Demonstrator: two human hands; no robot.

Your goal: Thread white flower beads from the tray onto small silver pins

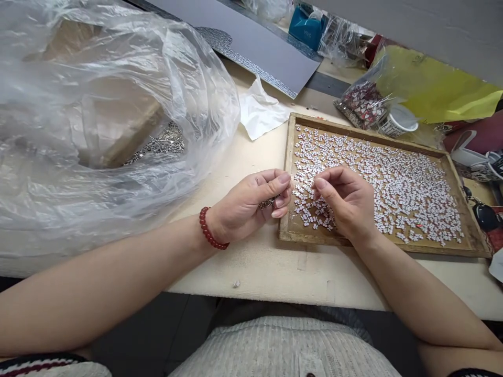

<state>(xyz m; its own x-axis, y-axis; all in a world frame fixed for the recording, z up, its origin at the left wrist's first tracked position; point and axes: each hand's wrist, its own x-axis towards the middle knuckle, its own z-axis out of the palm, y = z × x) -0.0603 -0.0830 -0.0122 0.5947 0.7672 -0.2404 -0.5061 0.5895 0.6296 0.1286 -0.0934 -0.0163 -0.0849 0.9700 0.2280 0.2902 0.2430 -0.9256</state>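
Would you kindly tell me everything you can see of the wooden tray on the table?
The wooden tray is a shallow rectangle of worn brown wood with a low rim. It lies flat on the table, strewn with small white-and-pink pieces. The right hand rests over its near left corner, fingers among the pieces; the left hand, closed on small metal bits, sits beside its left rim.

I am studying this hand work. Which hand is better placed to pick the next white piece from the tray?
Probably the right. The right hand hovers over the wooden tray, fingertips close to the white pieces. The left hand is at the tray's edge, its grip shut on thin metal pins.
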